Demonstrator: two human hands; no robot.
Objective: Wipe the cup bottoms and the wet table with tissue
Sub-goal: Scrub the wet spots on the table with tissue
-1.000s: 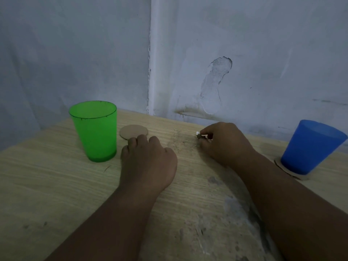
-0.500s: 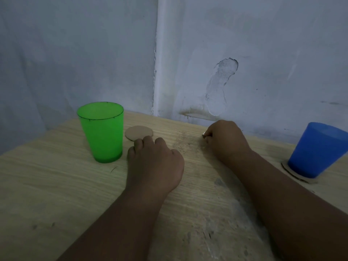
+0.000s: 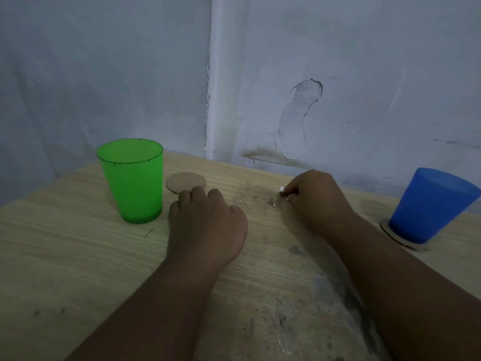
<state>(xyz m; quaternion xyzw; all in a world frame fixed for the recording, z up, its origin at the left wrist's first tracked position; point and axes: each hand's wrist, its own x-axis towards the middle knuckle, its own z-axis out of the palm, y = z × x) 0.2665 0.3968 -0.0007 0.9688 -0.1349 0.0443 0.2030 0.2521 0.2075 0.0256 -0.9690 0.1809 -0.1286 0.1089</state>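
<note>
Since half a second ago the right hand (image 3: 315,201) has barely shifted along the dark smudge (image 3: 250,196) on the bench (image 3: 65,256), yet a white tip of the tissue (image 3: 281,189), hidden in the fist then, now pokes out at the fingertips, while the left hand (image 3: 205,222) has kept its place. The right fingers are curled tight and pinch the small wad low against the wood, which suits rubbing a stubborn damp mark rather than mopping a broad area; the wad looks very small, so it may be close to spent. A few pale specks (image 3: 272,201) lie just beside it, and whether they are tissue shreds or dirt cannot be told. The left hand rests knuckles-up on the bench with its fingers loosely bent and holding nothing, probably bracing the person while the other hand scrubs; its fingertips reach the near edge of a bare round cardboard coaster (image 3: 185,181). The green cup (image 3: 132,181) stands upright just beside that coaster, not on it, likely set aside so its spot could be wiped. The blue cup (image 3: 432,207) sits on a second coaster (image 3: 398,235) well apart to the right, out of the wiping path. Judging by this, the table-wiping step is under way.
</note>
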